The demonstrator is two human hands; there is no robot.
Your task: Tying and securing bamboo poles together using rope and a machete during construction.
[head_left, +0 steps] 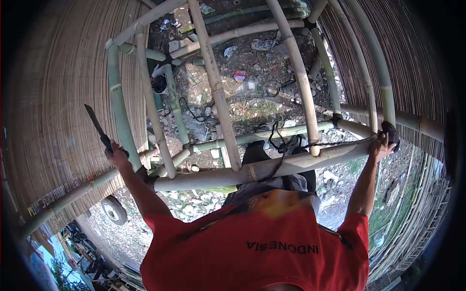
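Observation:
My left hand (116,156) is closed round the black handle of a long-bladed knife (96,122). The dark blade points up and away, in front of a woven bamboo screen. Out to the right, my right hand (381,148) grips the end of a thick horizontal bamboo pole (208,179), beside a black lashing (390,132) at the corner joint. A dark rope (340,142) runs along this pole from a loose tangle near its middle to my right hand. Whether my fingers also hold the rope cannot be made out.
Upright and crossing bamboo poles (213,82) form an open frame ahead of me. Woven bamboo screens (63,97) stand at both sides. Below lies stony ground with litter (240,75). An old tyre (114,210) is at lower left, and bamboo lengths (420,228) lie at lower right.

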